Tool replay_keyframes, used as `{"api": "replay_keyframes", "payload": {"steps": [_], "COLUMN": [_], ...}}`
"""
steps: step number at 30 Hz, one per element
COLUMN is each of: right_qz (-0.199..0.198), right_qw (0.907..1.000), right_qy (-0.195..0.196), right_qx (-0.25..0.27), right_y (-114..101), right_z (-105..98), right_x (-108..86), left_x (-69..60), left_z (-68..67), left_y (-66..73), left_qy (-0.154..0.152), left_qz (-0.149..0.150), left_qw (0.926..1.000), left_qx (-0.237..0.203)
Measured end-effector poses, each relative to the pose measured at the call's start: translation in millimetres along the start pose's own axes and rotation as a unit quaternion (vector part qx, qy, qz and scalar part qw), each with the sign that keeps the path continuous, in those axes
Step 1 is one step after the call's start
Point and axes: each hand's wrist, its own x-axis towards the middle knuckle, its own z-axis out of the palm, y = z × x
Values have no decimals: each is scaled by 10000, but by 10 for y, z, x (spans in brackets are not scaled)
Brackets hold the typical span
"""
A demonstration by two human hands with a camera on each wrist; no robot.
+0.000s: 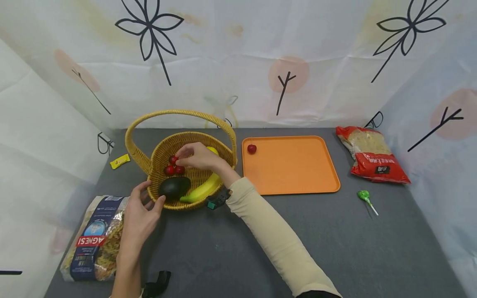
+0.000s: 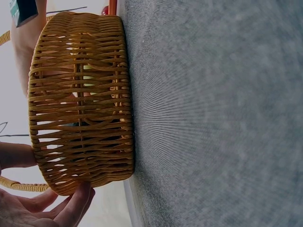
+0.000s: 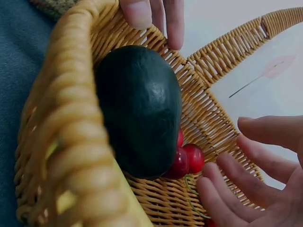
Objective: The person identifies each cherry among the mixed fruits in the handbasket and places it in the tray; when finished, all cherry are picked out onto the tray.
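Note:
My left hand [image 1: 141, 215] grips the left rim of a yellow wicker basket [image 1: 193, 136], its thumb and fingers on either side of the wall. My right hand [image 1: 199, 156] reaches inside the basket, its loosely bent fingers beside several red cherries [image 3: 193, 158]. In the right wrist view these fingers are spread, with nothing visible between them. A dark green avocado [image 1: 174, 188] lies nearest my left thumb. Under my right wrist is a yellow banana [image 1: 203, 189], partly hidden by the hand; another yellow fruit [image 1: 213, 150] peeks out behind it.
Right of the basket is an orange tray [image 1: 294, 165] with one cherry [image 1: 251, 149]. A red pasta bag [image 1: 376, 157] and a green lollipop [image 1: 363, 195] lie farther right. At left are an Agnesi pasta bag [image 1: 95, 240] and a yellow wrapped candy [image 1: 120, 161]. The basket's tall handle [image 1: 179, 112] arches above.

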Motion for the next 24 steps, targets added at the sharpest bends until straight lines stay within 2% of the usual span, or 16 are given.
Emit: {"api": "replay_keyframes", "payload": {"steps": [4,10,24], "right_qz": [271,618,858], "right_qw": [9992,9976,9928], "right_qy": [-138,-325,-836], "right_qx": [243,42,88], "right_y": [-15,-18,44], "right_z": [25,41,113], "right_x": [54,100,138], "left_x": [-2,-5,8], "left_z": [-3,-5,3], "left_y": [7,5,-9], "left_qy": [14,-7,4], "left_qz": [-33,-27,-68], "left_qw": [10000,10000,10000], "left_qx": [28,38,55]}}
